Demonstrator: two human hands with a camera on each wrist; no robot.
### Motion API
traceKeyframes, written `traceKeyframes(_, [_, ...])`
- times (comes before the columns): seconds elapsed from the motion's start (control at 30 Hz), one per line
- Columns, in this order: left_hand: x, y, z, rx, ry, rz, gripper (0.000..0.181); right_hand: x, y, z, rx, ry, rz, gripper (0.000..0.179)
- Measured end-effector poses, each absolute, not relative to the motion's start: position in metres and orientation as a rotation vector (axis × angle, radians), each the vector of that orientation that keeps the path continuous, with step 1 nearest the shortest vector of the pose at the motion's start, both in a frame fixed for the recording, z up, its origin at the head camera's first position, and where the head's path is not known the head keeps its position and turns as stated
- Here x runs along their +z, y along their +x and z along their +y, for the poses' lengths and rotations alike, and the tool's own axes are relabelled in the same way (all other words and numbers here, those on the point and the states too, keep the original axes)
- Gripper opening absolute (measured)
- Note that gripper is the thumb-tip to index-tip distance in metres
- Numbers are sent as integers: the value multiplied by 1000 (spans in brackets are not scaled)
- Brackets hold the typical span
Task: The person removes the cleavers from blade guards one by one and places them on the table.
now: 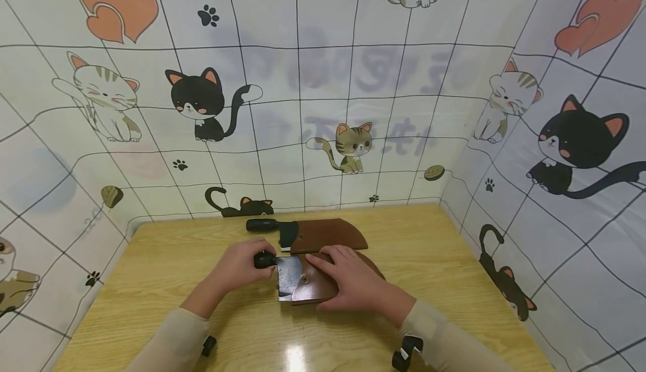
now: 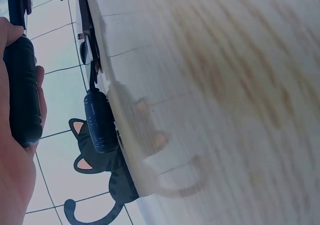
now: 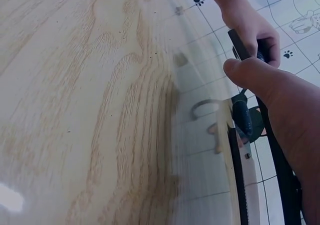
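Head view: bare left hand (image 1: 242, 265) hides part of the nearer black cylindrical handle (image 1: 264, 259) from me; bare right hand (image 1: 355, 282) covers some nearer brown leather sheath (image 1: 317, 285). I can't read faint purple wall lettering (image 1: 375, 72).

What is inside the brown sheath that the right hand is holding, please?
A cleaver blade is partly inside: its bare part shows between the black handle in the left hand and the brown sheath. The sheath covers the rest, so the far end cannot be seen.
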State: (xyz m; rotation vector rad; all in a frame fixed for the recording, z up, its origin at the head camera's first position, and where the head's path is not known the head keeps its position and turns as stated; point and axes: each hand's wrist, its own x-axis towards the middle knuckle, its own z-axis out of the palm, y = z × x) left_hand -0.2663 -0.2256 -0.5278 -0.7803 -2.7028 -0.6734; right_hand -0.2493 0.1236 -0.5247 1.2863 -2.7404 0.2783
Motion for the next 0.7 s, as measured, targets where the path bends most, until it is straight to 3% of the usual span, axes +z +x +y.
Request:
traceKeyframes(0.53, [-524, -264, -231, -683, -852, -2701, 30, -523, -247, 128, 282, 1304, -2748, 111])
traceKeyframes(0.7, [-525, -263, -246, -744, -760, -2738, 29, -524, -251, 141, 324, 1261, -2765, 111])
